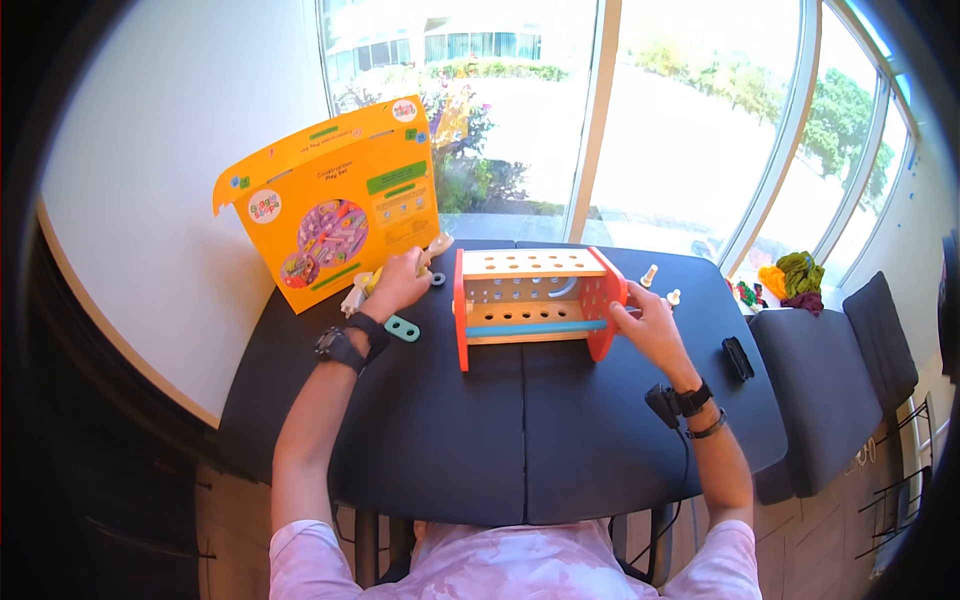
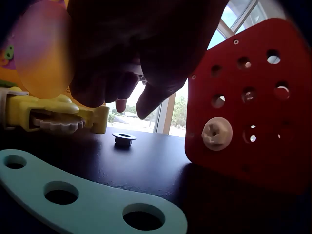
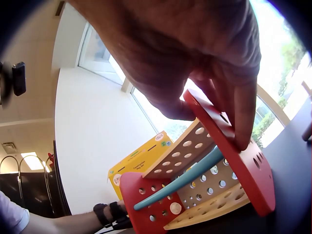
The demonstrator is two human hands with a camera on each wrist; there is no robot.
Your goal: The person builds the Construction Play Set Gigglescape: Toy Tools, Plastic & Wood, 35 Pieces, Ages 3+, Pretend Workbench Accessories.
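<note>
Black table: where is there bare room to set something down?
Widest: the table between toy frame, forearms and near edge. Smaller: left of the left forearm, nearer than the orange box. Crowded: around the left hand, with teal strip and ring; pegs beside right hand.

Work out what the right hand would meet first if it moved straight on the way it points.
Probably the red end panel, whose edge the right hand grips; depth beyond it is unclear.
</note>
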